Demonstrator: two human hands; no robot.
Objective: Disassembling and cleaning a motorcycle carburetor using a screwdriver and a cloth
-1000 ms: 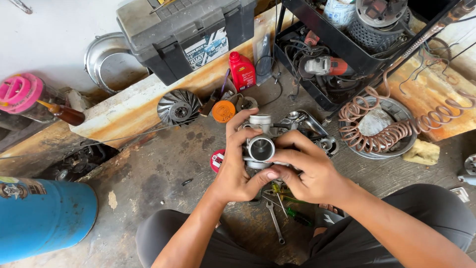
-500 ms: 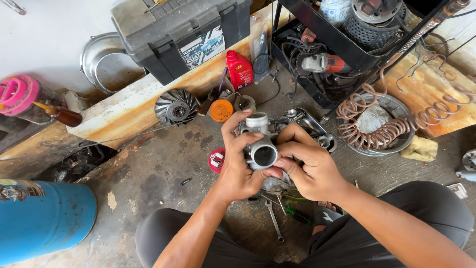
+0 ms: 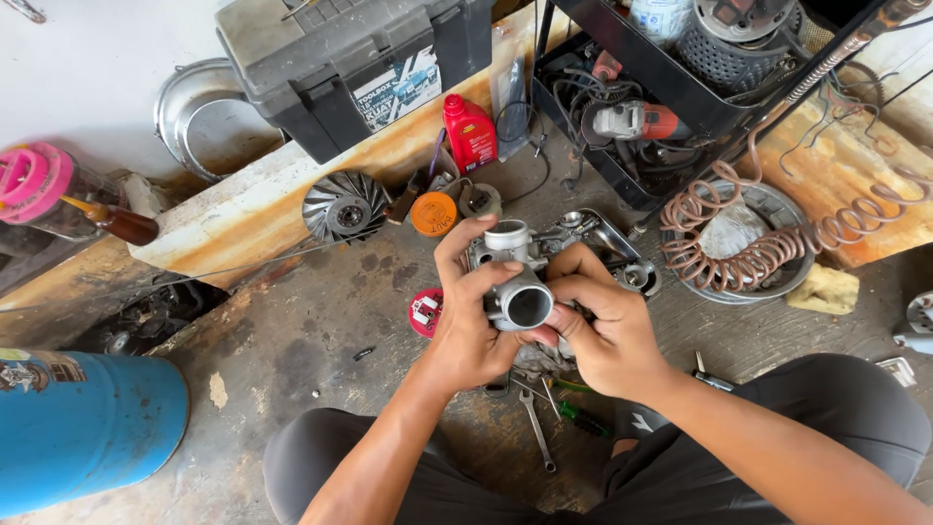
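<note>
Containers and labels around the workshop floor.

A grey toolbox (image 3: 350,53) sat on the ledge at the back, a rectangular white-and-blue label (image 3: 397,89) stuck on its front. Just to its right stood a small red bottle (image 3: 469,133) with a red cap. Nearer, a round orange tin (image 3: 433,214) lay by the wooden edge, and a round red-and-white pack (image 3: 425,312) rested on the concrete. At far left lay a blue cylinder (image 3: 83,428) bearing a printed sticker (image 3: 27,372).
</note>
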